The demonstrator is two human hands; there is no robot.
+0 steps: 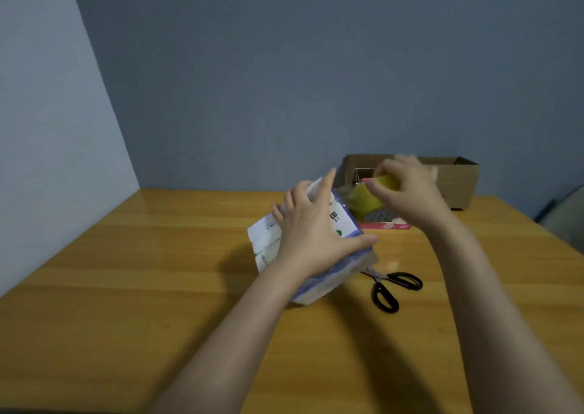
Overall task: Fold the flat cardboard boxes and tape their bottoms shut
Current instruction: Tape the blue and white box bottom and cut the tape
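Cardboard crushes easily: your left hand [309, 227] grips the box [264, 243] across its edges, right hand [407, 189] clutches the tape roll [363, 199].

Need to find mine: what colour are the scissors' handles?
Black; scissors handles, clearest in the head view.

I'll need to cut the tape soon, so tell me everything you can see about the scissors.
The scissors have two black loop handles, plastic by the look, and pale metal blades. The handles are spread apart. They lie flat on the wooden table, right of the box, handles nearer the person, blades pointing left toward the box, which hides the tips. Only the table visibly touches them.
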